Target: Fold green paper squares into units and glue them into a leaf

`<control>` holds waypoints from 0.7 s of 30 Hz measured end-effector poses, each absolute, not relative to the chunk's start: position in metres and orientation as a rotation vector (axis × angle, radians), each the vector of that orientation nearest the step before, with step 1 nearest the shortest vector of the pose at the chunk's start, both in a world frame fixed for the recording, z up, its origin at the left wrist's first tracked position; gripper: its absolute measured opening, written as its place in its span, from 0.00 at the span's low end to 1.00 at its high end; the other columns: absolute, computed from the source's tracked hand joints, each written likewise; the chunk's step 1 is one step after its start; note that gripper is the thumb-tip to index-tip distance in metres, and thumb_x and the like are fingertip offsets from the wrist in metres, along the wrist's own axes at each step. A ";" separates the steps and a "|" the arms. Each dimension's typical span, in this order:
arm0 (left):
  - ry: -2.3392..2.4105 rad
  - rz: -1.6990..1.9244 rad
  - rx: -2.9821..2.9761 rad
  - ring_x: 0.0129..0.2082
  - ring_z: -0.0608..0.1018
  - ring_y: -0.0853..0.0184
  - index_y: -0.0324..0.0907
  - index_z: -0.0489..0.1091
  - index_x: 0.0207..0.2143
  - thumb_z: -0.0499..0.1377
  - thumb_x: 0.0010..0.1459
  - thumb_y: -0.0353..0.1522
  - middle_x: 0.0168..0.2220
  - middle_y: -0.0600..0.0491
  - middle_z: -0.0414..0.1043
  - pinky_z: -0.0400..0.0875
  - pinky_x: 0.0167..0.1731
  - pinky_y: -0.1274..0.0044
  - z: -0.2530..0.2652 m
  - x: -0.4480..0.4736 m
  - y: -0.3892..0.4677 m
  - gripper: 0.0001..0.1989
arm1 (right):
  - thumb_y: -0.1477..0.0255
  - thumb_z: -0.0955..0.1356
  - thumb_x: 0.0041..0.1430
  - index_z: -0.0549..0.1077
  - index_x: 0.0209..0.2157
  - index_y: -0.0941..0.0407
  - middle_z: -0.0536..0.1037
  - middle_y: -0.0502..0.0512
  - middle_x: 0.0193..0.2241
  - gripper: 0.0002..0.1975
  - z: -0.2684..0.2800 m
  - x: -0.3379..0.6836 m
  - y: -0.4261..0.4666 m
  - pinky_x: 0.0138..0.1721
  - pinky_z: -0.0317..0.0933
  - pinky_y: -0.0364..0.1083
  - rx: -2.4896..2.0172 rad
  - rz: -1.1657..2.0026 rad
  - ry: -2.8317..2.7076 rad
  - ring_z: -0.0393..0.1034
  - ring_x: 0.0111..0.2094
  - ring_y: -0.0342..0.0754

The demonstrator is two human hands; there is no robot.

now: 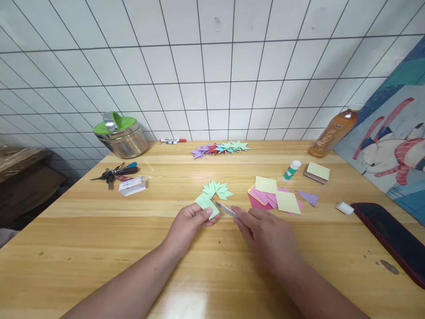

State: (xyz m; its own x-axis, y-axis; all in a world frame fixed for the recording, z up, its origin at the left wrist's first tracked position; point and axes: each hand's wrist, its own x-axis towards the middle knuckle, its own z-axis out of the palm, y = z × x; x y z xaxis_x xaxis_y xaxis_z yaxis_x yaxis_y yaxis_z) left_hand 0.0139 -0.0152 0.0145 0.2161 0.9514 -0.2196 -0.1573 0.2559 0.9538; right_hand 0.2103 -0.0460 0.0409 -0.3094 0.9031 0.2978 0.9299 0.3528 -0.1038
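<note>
Head view, left hand (189, 220): partly closed, a pale green paper (205, 203) being pinched between the thumb on top and the fingers underneath.
Right hand (265, 232): mostly closed, a thin blade (227, 210) being gripped between thumb and forefinger, its tip pointed toward the paper; whether the two are touching cannot be told.
Pale green paper: held above the middle of the wooden table (66, 266), in front of a curved row of green folded points (212, 188), which is partly covered by it.
Paper pile: pink, magenta and yellow sheets (265, 196) are spread beyond the right hand, with a purple triangle (308, 197) placed just beside them.
Right side: a glue stick (292, 170), a squared note stack (317, 172), a white eraser (344, 208), a dark phone (392, 239) and an amber bottle (334, 134) are seen.
Left side: keys (116, 173) are laid near a small box (132, 186), with a green-lidded metal pot (124, 144) set behind.
Wall side: markers (172, 141) and a multicoloured folded-paper row (221, 148) are laid near the tiled wall (215, 66).
</note>
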 end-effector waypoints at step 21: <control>1.002 1.013 0.945 0.33 0.75 0.66 0.37 0.74 0.36 0.61 0.52 0.37 0.31 0.48 0.76 0.66 0.36 0.77 0.016 0.015 -0.015 0.12 | 0.66 0.61 0.62 0.71 0.47 0.45 0.73 0.49 0.23 0.14 0.043 0.215 -0.045 0.24 0.48 0.42 -1.566 -0.160 -2.306 0.66 0.25 0.43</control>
State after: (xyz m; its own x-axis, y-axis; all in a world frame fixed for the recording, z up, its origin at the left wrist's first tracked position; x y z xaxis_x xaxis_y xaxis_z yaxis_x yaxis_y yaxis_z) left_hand 0.0147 -0.0150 0.0159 0.2094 0.9557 -0.2069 -0.2182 0.2519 0.9428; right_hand 0.2147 -0.0452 0.0427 -0.3292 0.8788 0.3455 0.9181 0.3834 -0.1004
